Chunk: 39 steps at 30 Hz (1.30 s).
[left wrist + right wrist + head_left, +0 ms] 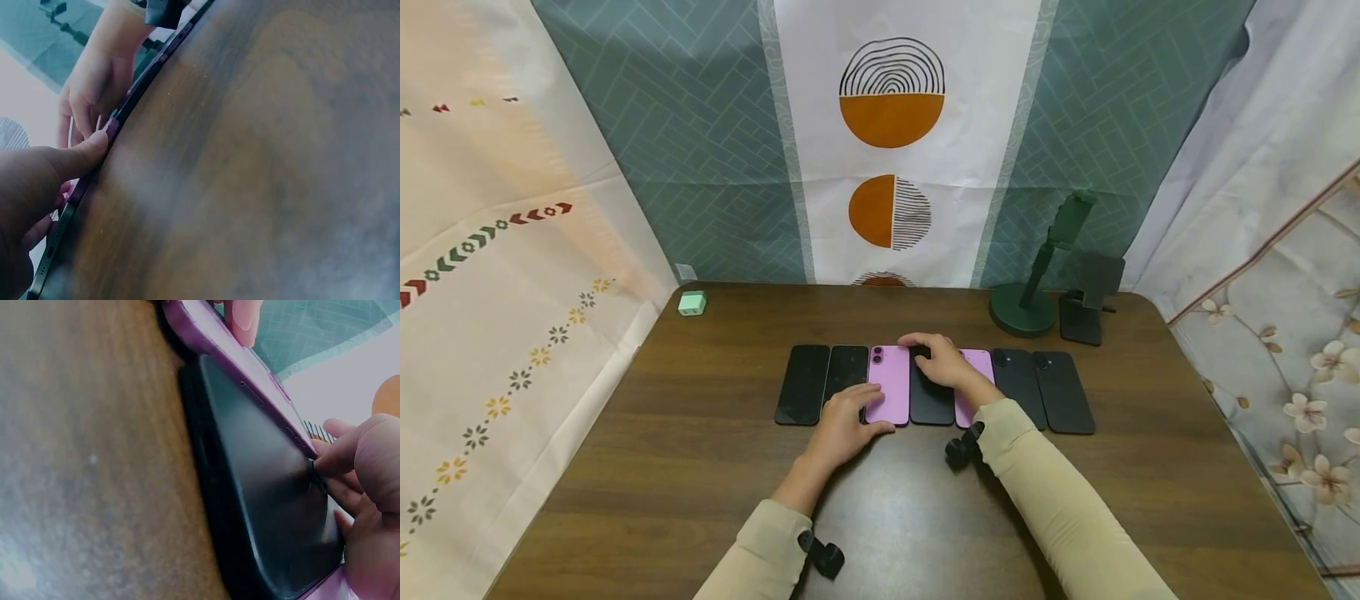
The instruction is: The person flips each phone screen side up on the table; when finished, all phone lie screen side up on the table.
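Several smartphones lie side by side in a row on the wooden table. My left hand (846, 425) spreads over the row's left part. Its thumb (84, 153) touches the lower edge of a pink phone (892, 392), while a fingertip (245, 322) rests on that phone's back. My right hand (946, 367) reaches over the row from the right. In the right wrist view, its fingers meet the far corner of a black phone (269, 462), close against the pink phone (240, 372). Another pink phone (977, 360) is partly covered by the right wrist.
Two black phones (802, 387) lie at the left end, and two dark phones (1063, 396) at the right end. Behind the row stand a green phone stand (1022, 310) and a black stand (1081, 321). A small mint-green box (692, 302) sits at the back left.
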Each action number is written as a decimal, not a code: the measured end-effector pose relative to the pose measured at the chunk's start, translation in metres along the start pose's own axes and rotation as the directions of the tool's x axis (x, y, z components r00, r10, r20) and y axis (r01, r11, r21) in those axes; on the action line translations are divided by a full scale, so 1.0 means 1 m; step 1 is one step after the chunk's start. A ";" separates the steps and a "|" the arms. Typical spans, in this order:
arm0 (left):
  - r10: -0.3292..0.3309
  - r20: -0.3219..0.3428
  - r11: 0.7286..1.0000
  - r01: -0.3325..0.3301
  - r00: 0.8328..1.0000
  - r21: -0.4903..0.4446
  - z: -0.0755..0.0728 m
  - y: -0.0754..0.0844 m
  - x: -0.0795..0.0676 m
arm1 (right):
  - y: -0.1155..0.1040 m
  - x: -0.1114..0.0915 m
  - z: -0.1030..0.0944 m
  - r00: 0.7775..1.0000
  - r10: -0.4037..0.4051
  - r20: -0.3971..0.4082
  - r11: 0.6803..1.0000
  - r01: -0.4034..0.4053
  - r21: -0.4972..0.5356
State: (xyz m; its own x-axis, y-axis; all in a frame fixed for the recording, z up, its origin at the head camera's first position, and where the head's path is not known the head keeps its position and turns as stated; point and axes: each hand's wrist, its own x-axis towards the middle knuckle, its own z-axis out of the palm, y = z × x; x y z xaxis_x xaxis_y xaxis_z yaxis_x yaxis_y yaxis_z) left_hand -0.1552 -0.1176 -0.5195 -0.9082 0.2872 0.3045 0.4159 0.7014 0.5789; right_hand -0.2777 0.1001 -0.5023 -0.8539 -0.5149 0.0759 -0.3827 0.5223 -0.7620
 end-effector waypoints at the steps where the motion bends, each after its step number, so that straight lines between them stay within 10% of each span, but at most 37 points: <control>1: 0.002 -0.002 1.000 -0.002 1.000 0.002 0.000 0.000 0.000 | 0.001 0.000 0.000 1.000 -0.008 -0.003 1.000 0.008 0.002; 39: 0.153 0.025 0.979 -0.148 0.988 -0.143 0.001 0.003 -0.009 | 0.005 0.006 -0.004 0.977 -0.212 -0.025 0.941 0.211 0.265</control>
State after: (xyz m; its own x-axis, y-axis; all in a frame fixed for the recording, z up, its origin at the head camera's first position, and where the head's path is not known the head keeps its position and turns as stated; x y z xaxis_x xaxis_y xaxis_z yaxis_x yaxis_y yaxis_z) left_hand -0.1457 -0.1173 -0.5217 -0.8348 0.4071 0.3707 0.5481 0.5504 0.6298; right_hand -0.2859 0.1023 -0.5028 -0.7618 -0.5967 0.2522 -0.4472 0.2027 -0.8712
